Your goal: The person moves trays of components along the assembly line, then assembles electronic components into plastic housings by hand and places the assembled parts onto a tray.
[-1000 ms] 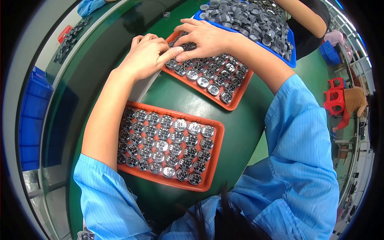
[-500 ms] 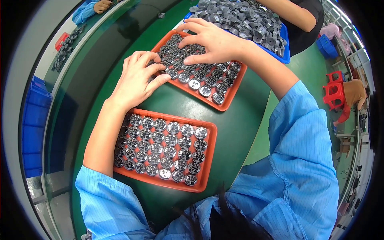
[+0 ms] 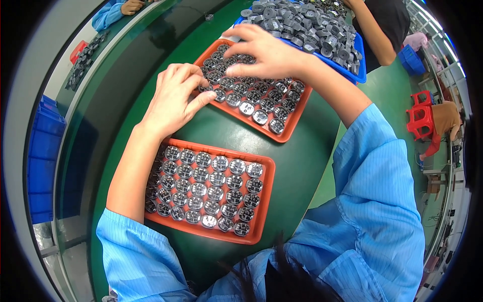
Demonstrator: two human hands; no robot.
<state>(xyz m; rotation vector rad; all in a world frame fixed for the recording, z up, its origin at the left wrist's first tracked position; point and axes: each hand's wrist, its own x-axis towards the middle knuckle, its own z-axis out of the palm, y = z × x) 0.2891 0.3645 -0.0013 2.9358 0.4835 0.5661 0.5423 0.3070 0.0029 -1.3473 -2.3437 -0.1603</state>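
An orange tray (image 3: pixel 284 135) lies at the upper middle, filled with small round electronic modules (image 3: pixel 259 117) bearing dark and silvery parts. My left hand (image 3: pixel 173 98) is at its left corner, fingers bent over the modules there and thumb held apart. Its fingertips are partly hidden, and I see nothing gripped. Over the far part of the same tray hovers my right hand (image 3: pixel 271 54), open, fingers spread and slightly blurred, covering some modules. Closer to me, a second orange tray (image 3: pixel 267 201) holds similar modules in rows; my left forearm passes over its left edge.
Beyond the upper tray, a blue bin (image 3: pixel 360 75) is heaped with grey round housings (image 3: pixel 302 25). Another person's arm (image 3: pixel 375 32) reaches in beside it. Both trays lie on a green table (image 3: pixel 297 166). Blue crates (image 3: pixel 45 161) stand left, red stools (image 3: pixel 420 118) right.
My right hand has shifted slightly left over the tray, its thumb higher. My left hand stays at the corner. The other person's arm beside the bin has moved. The view has shifted slightly.
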